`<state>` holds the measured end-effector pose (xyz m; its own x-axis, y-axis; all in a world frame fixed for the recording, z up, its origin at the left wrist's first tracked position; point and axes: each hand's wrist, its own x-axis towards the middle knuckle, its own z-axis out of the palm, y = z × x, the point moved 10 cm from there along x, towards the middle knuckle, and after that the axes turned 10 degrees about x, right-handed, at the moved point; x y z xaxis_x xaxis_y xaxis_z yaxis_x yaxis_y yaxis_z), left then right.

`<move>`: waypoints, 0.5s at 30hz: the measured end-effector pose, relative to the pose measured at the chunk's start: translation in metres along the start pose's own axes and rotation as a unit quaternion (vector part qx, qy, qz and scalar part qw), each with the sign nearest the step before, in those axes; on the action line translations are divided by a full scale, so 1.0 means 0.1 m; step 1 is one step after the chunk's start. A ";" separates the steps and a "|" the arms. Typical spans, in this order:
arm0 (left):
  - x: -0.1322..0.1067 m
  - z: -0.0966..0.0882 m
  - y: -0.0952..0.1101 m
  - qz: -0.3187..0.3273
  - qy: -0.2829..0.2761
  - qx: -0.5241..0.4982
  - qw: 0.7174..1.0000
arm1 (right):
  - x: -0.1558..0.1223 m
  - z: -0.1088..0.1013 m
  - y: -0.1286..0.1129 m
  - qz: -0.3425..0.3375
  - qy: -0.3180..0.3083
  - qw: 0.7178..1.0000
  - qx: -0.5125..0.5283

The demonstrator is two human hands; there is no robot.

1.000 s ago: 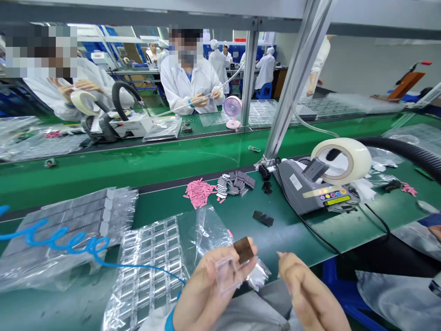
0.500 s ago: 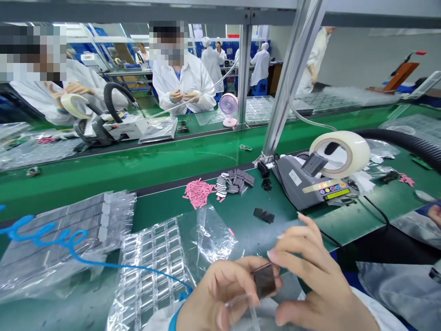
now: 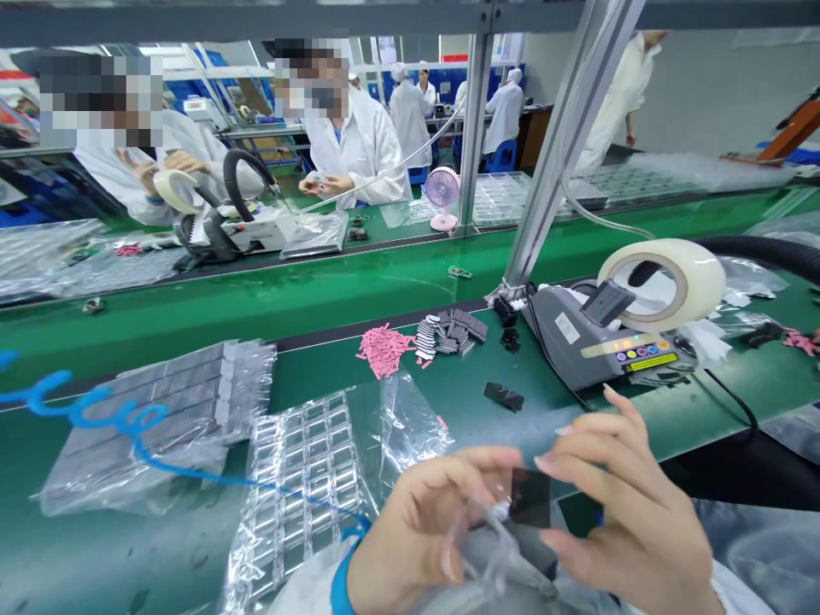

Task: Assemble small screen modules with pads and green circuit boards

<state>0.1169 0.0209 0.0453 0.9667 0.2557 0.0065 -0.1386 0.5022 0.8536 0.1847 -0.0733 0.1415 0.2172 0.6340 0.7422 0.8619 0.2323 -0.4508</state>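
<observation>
My left hand (image 3: pixel 423 530) and my right hand (image 3: pixel 631 512) meet low in the view, over the near edge of the green bench (image 3: pixel 448 393). Between their fingertips is a small dark flat rectangular part (image 3: pixel 530 498). My right thumb and forefinger pinch its right side. My left fingers curl around a small clear plastic bag (image 3: pixel 493 547) and touch the part's left edge. A clear blister tray (image 3: pixel 301 487) with several pockets lies just left of my left hand.
A tape dispenser machine (image 3: pixel 595 342) with a big tape roll (image 3: pixel 666 282) stands at the right. Pink strips (image 3: pixel 384 348), a striped pile of small parts (image 3: pixel 452 333) and loose dark parts (image 3: pixel 504 396) lie mid-bench. A bagged tray (image 3: pixel 160 410) and blue coiled hose (image 3: pixel 96 414) are left. Co-workers stand across the conveyor.
My right hand came in from the right and pinched the dark part held by my left hand. Both hands have drifted slightly right, with the clear bag now crumpled under my left fingers.
</observation>
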 end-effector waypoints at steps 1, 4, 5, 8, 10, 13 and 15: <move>-0.01 -0.11 0.10 0.061 0.039 0.080 0.994 | -0.01 -0.01 0.04 0.025 0.000 0.999 0.023; -0.14 -0.25 0.38 0.237 0.127 0.311 0.912 | -0.04 0.11 0.07 0.089 -0.029 0.992 0.089; -0.19 -0.22 0.43 0.281 0.137 0.364 0.878 | -0.06 0.18 0.06 0.102 -0.039 0.990 0.091; -0.32 -0.09 0.49 0.368 0.143 0.458 0.796 | -0.09 0.33 0.05 0.140 -0.031 0.987 0.077; -0.37 -0.03 0.50 0.391 0.155 0.489 0.764 | -0.11 0.38 0.07 0.160 -0.015 0.984 0.076; -0.41 0.00 0.50 0.394 0.173 0.519 0.739 | -0.13 0.43 0.10 0.175 -0.007 0.982 0.070; -0.41 0.00 0.48 0.386 0.188 0.536 0.727 | -0.15 0.44 0.12 0.182 0.001 0.981 0.069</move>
<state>0.0704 0.0344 0.0864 0.5348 0.4279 0.7286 -0.1678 -0.7913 0.5879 0.1718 -0.0473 0.1030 0.5011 0.6916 0.5202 0.6567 0.0876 -0.7490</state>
